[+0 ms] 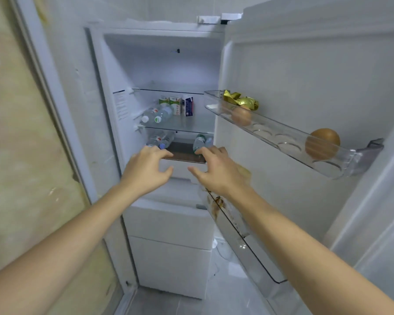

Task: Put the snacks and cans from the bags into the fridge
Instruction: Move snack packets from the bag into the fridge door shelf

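Two hands reach into the open fridge (114, 92), both holding nothing. The left hand (146, 170) and right hand (216, 171) have fingers loosely spread, fingertips at the front edge of the lowest shelf (184, 153). Water bottles (156, 115) lie on the middle shelf at 11 o'clock from the hands, with small cartons (175, 104) just behind them. More bottles (199, 142) lie on the lowest shelf, right above the fingers. Out at 2 o'clock, the door rack (282, 137) carries two eggs (322, 144) and a gold foil wrapper (240, 100). No snacks, cans or bags show.
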The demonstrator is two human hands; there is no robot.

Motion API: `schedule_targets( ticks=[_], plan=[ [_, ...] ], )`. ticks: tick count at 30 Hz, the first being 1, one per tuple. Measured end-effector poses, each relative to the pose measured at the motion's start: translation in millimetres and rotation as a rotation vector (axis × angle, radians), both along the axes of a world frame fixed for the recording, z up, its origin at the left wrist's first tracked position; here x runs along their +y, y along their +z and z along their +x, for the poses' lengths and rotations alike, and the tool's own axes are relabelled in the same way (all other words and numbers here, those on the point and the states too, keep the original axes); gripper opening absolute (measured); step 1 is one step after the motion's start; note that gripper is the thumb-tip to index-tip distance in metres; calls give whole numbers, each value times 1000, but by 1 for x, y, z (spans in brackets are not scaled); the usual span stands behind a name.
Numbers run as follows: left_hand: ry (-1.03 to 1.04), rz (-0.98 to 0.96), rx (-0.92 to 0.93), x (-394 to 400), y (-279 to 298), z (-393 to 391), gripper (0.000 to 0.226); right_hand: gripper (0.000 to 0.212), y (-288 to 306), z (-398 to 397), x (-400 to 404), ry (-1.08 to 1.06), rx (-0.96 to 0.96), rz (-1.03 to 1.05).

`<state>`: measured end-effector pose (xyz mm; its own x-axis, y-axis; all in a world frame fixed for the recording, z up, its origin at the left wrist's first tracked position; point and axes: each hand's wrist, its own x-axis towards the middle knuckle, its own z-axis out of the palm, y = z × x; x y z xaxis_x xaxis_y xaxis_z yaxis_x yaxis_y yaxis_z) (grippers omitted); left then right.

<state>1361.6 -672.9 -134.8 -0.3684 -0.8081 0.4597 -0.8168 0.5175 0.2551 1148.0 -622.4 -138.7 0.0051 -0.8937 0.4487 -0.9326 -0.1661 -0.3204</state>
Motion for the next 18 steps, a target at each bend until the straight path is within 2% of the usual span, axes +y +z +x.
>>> schedule_targets(
  ticks=[4,8,14,18],
  plan=[
    [209,-12,-64,57,15,76,57,57,8,63,2,202,64,-32],
    [469,-28,-95,143,16,162,65,68,11,157,28,484,36,-43],
    [861,-13,-153,304,9,277,71,74,4,315,112,906,40,-56],
    [1087,-30,-157,418,2,336,69,69,1,408,190,1153,43,-84]
  ],
)
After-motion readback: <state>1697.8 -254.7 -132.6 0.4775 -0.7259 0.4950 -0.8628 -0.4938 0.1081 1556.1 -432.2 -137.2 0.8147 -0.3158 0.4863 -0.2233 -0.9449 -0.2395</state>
